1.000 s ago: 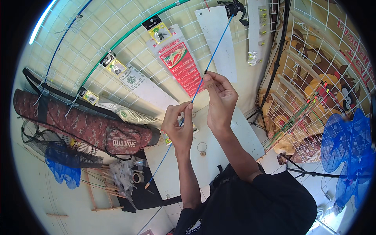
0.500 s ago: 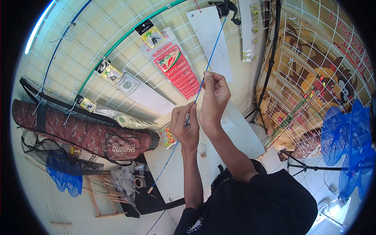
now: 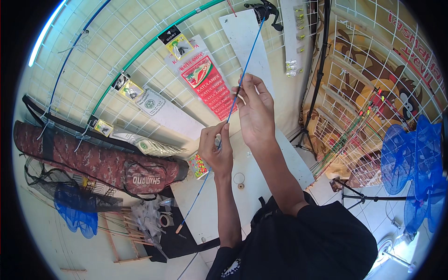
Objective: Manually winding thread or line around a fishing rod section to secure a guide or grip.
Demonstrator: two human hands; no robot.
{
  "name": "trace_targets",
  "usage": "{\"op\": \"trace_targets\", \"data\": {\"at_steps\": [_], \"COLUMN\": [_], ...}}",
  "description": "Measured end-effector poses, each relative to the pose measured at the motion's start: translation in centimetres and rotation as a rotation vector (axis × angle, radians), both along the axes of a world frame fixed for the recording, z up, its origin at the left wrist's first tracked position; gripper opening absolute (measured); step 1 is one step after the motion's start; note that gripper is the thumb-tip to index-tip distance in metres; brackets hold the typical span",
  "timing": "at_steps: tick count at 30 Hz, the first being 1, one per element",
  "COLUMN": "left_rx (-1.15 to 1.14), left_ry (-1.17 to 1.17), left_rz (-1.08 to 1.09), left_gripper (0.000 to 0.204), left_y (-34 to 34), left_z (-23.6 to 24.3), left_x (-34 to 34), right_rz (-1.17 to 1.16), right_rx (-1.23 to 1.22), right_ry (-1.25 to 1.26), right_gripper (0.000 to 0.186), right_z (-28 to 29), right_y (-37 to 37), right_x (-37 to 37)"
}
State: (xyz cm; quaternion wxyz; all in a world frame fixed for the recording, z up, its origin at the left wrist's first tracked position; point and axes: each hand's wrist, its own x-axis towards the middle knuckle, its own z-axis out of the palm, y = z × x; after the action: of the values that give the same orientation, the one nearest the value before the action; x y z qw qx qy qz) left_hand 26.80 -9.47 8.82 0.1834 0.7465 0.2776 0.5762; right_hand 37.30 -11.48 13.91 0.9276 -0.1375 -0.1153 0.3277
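Observation:
A slim blue fishing rod (image 3: 250,60) slants from a black fishing reel (image 3: 267,14) at the top down to the lower left, past both hands. My left hand (image 3: 216,148) is closed around the rod above the table, thumb and forefinger pinched on it. Higher up, my right hand (image 3: 255,109) has its thumb and curled fingers on either side of the rod, touching it. Whether something small sits between those fingertips is too fine to tell. Near the table's left edge is a thin piece with a tan tip (image 3: 179,228), in line with the rod.
Below my hands is a white tabletop (image 3: 261,186) with a tub of coloured beads (image 3: 198,166) and a small ring (image 3: 239,178). A camouflage rod bag (image 3: 88,156) hangs left. Wire racks surround me; blue nets (image 3: 410,161) and a black tripod (image 3: 305,130) stand right.
My right hand has turned, and its fingers have spread more around the rod. The left hand has shifted slightly left, still on the rod. The whole view has moved a little.

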Motion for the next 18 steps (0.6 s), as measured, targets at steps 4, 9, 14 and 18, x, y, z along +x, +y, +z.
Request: {"op": "trace_targets", "data": {"at_steps": [4,9,14,18], "left_rx": [-0.010,-0.015,-0.016,-0.031], "left_ry": [-0.016,0.000,0.001,0.002], "left_rz": [-0.029,-0.044,-0.087,-0.103], "left_gripper": [0.010,0.010,0.008,0.007], "left_y": [0.1,0.0,0.2,0.3], "left_z": [-0.1,-0.4,-0.8,-0.7], "left_x": [0.0,-0.3,-0.6,-0.6], "right_rz": [-0.017,-0.169,-0.318,-0.383], "right_rx": [0.026,0.016,-0.042,-0.028], "right_ry": [-0.011,-0.070,-0.156,-0.221], "right_gripper": [0.017,0.018,0.020,0.020], "right_z": [0.6,1.8,3.1,3.6], "right_y": [-0.2,-0.3,-0.3,-0.6], "right_x": [2.0,4.1,6.3,7.8]}}
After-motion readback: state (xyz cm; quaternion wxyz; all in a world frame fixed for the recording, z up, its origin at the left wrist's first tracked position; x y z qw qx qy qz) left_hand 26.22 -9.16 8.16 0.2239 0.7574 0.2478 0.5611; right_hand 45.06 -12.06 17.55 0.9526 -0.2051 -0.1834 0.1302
